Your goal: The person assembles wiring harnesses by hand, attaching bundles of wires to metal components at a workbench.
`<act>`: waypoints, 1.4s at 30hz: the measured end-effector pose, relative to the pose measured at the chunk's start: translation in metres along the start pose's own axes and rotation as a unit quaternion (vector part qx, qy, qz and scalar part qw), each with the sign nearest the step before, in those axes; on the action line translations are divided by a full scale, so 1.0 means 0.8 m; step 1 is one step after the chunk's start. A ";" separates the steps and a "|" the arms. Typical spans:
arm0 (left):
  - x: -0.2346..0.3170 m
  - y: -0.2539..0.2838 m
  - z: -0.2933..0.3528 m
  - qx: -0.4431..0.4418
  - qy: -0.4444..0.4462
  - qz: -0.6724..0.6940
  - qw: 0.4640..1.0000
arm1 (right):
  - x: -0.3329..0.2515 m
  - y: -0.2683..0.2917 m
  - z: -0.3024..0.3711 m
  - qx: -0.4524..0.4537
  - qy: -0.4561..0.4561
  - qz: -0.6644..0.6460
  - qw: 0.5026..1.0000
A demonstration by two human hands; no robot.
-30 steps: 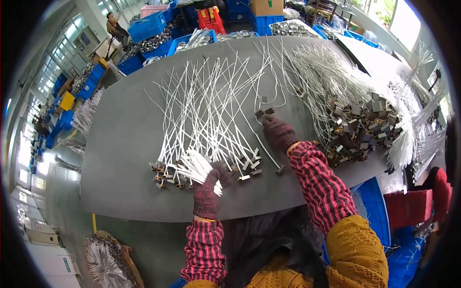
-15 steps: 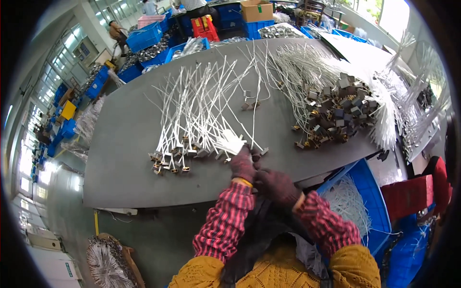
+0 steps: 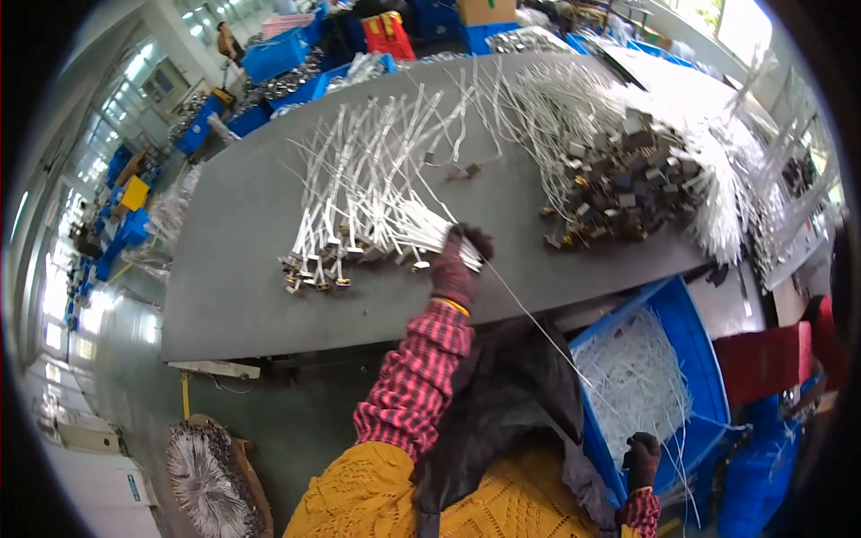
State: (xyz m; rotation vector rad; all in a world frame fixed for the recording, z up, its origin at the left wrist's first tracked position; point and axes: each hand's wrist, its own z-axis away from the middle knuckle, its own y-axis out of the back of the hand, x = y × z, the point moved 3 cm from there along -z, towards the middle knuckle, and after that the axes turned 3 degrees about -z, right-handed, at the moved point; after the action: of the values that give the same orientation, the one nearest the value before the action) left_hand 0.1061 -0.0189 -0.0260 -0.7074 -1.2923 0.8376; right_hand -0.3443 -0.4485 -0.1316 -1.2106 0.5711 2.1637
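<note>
My left hand (image 3: 456, 269), in a dark red glove, is closed round a bundle of thin white strips (image 3: 426, 224) at the table's near edge. From that hand a long thin white strand (image 3: 529, 314) runs down to the right, over the crate's edge. My right hand (image 3: 642, 459), gloved too, is curled at the near side of the blue crate (image 3: 708, 368); what it grips cannot be made out. Left of the bundle lie white wires with small dark blocks (image 3: 314, 269) on their near ends. Loose dark blocks (image 3: 465, 170) lie farther back.
A large heap of dark blocks (image 3: 628, 179) with white wires covers the grey table's (image 3: 233, 224) right side. White strand scraps (image 3: 632, 368) fill the crate. A red padded object (image 3: 762, 363) stands right of it. A round bundle of wires (image 3: 211, 484) sits at lower left.
My right hand has left the left hand's side and moved down right to the blue crate. The left hand has shifted slightly up with the bundle; a strand now trails from it.
</note>
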 end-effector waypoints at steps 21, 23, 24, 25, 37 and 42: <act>0.041 -0.008 -0.008 0.134 -0.058 -0.082 0.986 | -0.014 -0.023 0.015 -0.014 0.015 0.007 1.000; 0.044 -0.012 0.001 0.132 -0.037 -0.057 0.989 | -0.033 -0.071 0.006 -0.017 0.000 0.003 1.000; 0.044 -0.007 0.001 0.136 -0.036 -0.056 0.988 | -0.053 -0.106 0.011 -0.052 0.013 0.024 0.998; 0.055 -0.003 0.001 0.127 -0.049 -0.046 0.990 | -0.066 -0.131 0.013 -0.093 0.026 0.042 0.994; 0.134 0.023 -0.017 0.153 -0.173 -0.119 0.966 | -0.059 -0.047 -0.001 -0.001 0.015 0.039 0.999; 0.134 0.013 -0.018 0.152 -0.190 -0.147 0.959 | -0.047 -0.020 -0.015 0.001 0.016 0.030 0.999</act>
State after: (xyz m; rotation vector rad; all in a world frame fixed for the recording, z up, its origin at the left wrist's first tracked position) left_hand 0.1268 0.0778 0.0192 -0.1023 -1.5208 0.9273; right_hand -0.3105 -0.4551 -0.1065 -1.2435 0.6291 2.1970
